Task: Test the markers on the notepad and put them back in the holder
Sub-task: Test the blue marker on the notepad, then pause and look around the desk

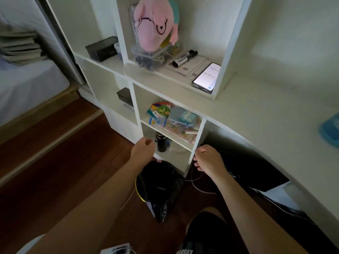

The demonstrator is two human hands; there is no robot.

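Down by the white shelves (165, 83), both bare arms reach forward and low. The left hand (144, 150) hangs in front of the bottom cubby with its fingers loosely curled, thumb resting near the forefinger, and I can see nothing in it. The right hand (208, 160) is just beside the shelves' right upright, palm down, fingers drooping in a relaxed curl, and it holds nothing either. The two hands are apart, with the cubby's opening between them.

Two black markers (185, 57) lie well above the hands, in the upper cubby. They rest side by side, capped, on a spread of white papers (192, 68); whether one of those is a pad I cannot tell. A phone (206, 77) with its screen lit lies just right of the papers, at the cubby's front corner. Left of the markers stands a clear box (145, 55) of clips, and a pink plush (154, 24) sits on top of it.

On the shelf further left is a black box (101, 48). The middle cubby holds coloured packets (159, 110) and a blue-grey case (183, 117). A dark bottle (161, 143) stands upright in the bottom cubby, just past the left hand. Below the hands, on the wood floor (64, 162), sits a bin (159, 182) lined with a black bag, and a pale cable (196, 186) loops beside it. A bed (27, 85) shows at the far left.
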